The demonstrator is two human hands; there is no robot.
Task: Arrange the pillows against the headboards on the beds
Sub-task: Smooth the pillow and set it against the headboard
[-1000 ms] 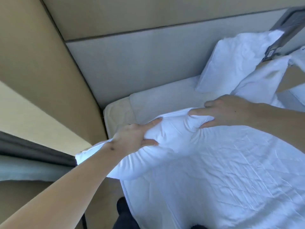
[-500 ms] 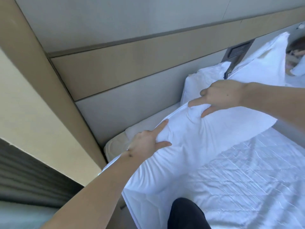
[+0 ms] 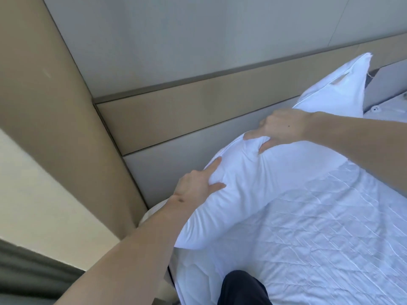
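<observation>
Pillows are the business here, but the biggest thing in view is the bed (image 3: 319,249), its white quilted cover wrinkled and running up to the padded headboard (image 3: 176,170) — a grey lower panel with a tan band above it. A tan wall column stands at the left, by the bed's corner.

One white pillow (image 3: 253,190) is up on its long edge at the head of the bed, its lower edge on the cover, its top leaning toward the grey panel; whether it already touches the panel cannot be told from this angle. A second pillow (image 3: 343,93) stands further along to the right, upright against the headboard, just beyond the first.

Both hands grip the near pillow's top edge. The left hand (image 3: 198,186) has the forefinger stretched along the seam and the thumb pressed into the front face, with fabric bunched between them. The right hand (image 3: 284,128) has its fingers curled over the top and the thumb dug in below, pinching a fold.

To finish this step well, I would judge that the pillow wants pushing back evenly with both hands until its back lies flat on the panel — then the pinched corners should be let go and smoothed, so that no dents remain and its top lines up with its neighbour's.
</observation>
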